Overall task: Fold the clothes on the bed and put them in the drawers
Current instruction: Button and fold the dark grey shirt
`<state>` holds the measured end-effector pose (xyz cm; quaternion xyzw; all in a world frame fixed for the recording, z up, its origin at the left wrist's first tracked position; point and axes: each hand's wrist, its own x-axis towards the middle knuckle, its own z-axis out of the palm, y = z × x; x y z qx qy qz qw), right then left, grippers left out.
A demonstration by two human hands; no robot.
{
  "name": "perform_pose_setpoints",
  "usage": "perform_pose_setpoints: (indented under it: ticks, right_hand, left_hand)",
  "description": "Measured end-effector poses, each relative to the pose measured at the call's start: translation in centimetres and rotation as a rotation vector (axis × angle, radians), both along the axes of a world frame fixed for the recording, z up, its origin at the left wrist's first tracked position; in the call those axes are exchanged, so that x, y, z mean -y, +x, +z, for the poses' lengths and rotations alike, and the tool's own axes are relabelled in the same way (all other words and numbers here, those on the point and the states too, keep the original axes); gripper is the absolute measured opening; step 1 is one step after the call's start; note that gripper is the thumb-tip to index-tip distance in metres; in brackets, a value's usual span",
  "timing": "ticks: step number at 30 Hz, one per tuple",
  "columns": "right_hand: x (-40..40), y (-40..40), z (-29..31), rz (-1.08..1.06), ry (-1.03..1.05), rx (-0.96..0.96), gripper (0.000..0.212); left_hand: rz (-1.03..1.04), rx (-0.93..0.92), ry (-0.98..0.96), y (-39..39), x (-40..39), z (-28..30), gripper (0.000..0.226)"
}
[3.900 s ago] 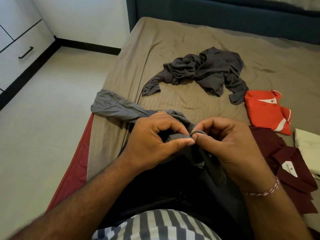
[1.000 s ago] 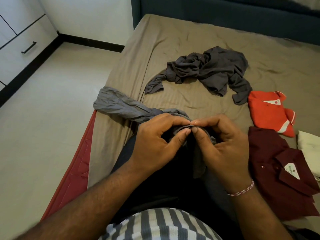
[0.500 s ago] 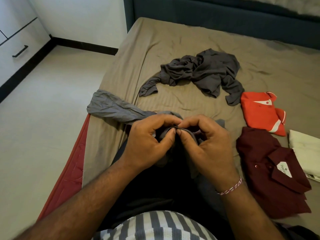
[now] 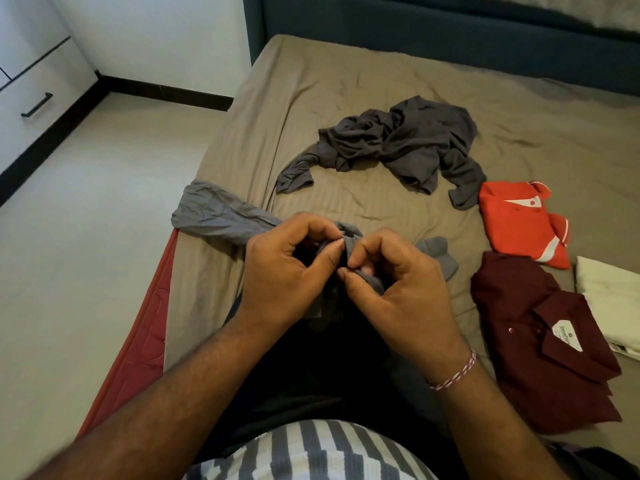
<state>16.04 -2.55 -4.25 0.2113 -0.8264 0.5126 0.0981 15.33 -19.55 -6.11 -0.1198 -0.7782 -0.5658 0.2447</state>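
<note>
A grey garment (image 4: pixel 221 216) trails from the bed's left edge toward me, and its near end is bunched between both hands. My left hand (image 4: pixel 287 271) pinches a fold of it between thumb and fingers. My right hand (image 4: pixel 394 282) pinches the same fabric right beside it, fingertips almost touching the left ones. A crumpled dark grey shirt (image 4: pixel 398 143) lies loose in the middle of the bed (image 4: pixel 346 81). To the right lie a folded red shirt (image 4: pixel 519 223), a folded maroon shirt (image 4: pixel 540 327) and a folded cream piece (image 4: pixel 609 299).
White drawers with a black handle (image 4: pixel 36 105) stand at the far left across a pale floor. A dark blue headboard (image 4: pixel 450 32) closes the bed's far side. A red mattress edge (image 4: pixel 145 327) shows under the sheet at the left.
Both hands stay pinched on the grey garment, working along its fabric; the right hand's fingers have shifted slightly lower. The other clothes have not moved.
</note>
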Motion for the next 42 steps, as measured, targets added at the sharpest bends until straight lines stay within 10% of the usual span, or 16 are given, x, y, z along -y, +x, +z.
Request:
perform_pose_setpoints:
  ticks: [8,15,23,29,32,35,42]
  right_hand:
    - [-1.2,-1.2,-1.6,-0.035,-0.272,0.224,0.016]
    - [-1.6,-6.8,-9.1,-0.215,0.027,0.43,0.011]
    - [0.5,-10.6,-14.2,-0.039,0.593,0.73,0.025]
    - [3.1,-5.7,-9.9,0.218,0.258,0.279,0.032]
    - [3.6,-3.8,-9.9,0.418,0.158,0.375,0.027]
    - [2.9,-4.9,-11.3,0.15,-0.076,0.484,0.022]
    - [-2.1,-8.1,-14.8,0.142,0.624,0.596,0.063]
  left_hand:
    - [-0.304,0.035,-0.204,0.2,2.7,0.7,0.026]
    - [-0.808,0.453,-0.244,0.4,8.3,1.3,0.018]
    - [-0.253,0.639,-0.123,-2.6,6.5,-5.3,0.012]
    - [-0.116,1.002,0.146,-5.7,5.6,-9.1,0.045]
    - [-0.07,0.869,0.024,-6.0,5.9,-9.9,0.033]
    - [0.074,0.73,0.198,-5.0,7.4,-9.7,0.048]
    - [0.442,0.384,0.457,-2.1,13.3,-9.5,0.051]
